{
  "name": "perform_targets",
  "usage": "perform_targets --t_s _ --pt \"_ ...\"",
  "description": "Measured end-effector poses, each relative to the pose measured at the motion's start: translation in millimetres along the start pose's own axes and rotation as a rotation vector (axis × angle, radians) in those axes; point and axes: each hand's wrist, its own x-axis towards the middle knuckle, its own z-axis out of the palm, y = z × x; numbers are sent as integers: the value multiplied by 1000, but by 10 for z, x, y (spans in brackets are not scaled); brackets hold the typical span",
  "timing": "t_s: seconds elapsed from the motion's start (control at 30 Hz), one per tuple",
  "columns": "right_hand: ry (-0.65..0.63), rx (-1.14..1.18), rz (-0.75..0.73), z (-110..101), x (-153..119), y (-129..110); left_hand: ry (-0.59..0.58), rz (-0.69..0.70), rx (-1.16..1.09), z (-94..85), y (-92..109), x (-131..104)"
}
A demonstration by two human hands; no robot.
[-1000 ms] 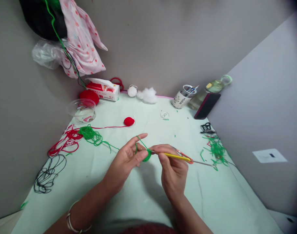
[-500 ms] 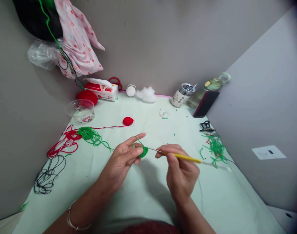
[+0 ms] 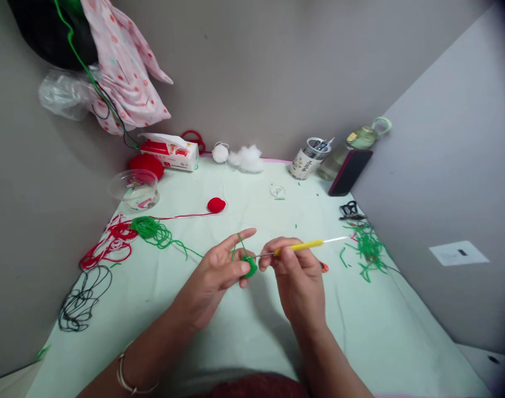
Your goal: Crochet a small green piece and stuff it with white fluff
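Note:
A small round green crochet piece [image 3: 250, 267] is pinched between the thumb and fingers of my left hand [image 3: 223, 271]. Green yarn runs up over that hand's raised index finger. My right hand [image 3: 296, 271] grips a crochet hook [image 3: 304, 246] with a yellow handle, and its metal tip meets the top edge of the green piece. A loose heap of green yarn [image 3: 151, 229] lies to the left, with a strand leading toward my left hand. An orange and black object [image 3: 324, 267] is partly hidden behind my right hand.
At the back stand a tissue pack [image 3: 169, 153], white stuffing [image 3: 246, 159], a pen can [image 3: 308, 159], a bottle [image 3: 360, 141] and a phone [image 3: 350, 173]. A red yarn ball [image 3: 216, 205] sits mid-table. Green scraps [image 3: 368, 246] lie right; black cord [image 3: 80, 298] lies left.
My right hand has come closer to the left one, and the hook now tilts upward to the right. The left hand with the green piece has shifted slightly right. The orange object has come into view.

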Motion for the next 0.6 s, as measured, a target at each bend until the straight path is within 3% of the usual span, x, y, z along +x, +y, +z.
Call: perform_targets --t_s 0.1,0.23,0.37,0.47,0.6 --pt "2 145 115 -6 56 -44 -57 -34 -66 -9 23 -5" --pt "-75 89 144 -20 50 -35 44 116 62 13 -30 -9" --pt "-66 -228 -89 -2 -16 -1 168 207 173 24 -100 4" --pt "-56 -337 -194 34 -61 10 234 244 191 34 -133 15" --pt "-49 -665 -469 52 -127 43 224 209 95 62 -147 21"
